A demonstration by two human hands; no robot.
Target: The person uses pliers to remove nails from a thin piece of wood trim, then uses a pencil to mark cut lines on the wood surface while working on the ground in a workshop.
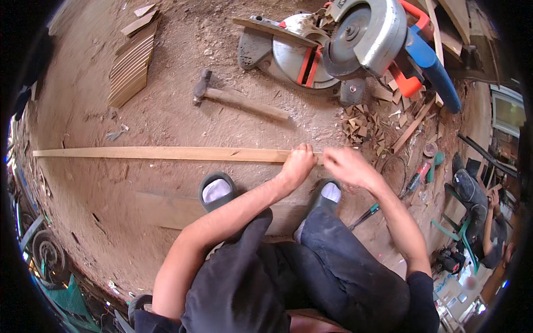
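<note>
A long, thin wooden strip [166,153] lies across in front of me, reaching from the far left to between my hands. Near its right end, my left hand [300,165] is closed around it. My right hand [348,166] is just to the right, at the strip's end, its fingers curled and slightly blurred. Whatever those fingers may hold is hidden. Beyond the strip lies a hammer [244,104] with a wooden handle.
A miter saw [355,44] with a blue handle stands at the far right, beside small wood offcuts [358,126]. Cut slats [133,66] lie in a row at the far left. A green-handled tool [363,215] rests by my right foot. Another person [483,213] sits at right.
</note>
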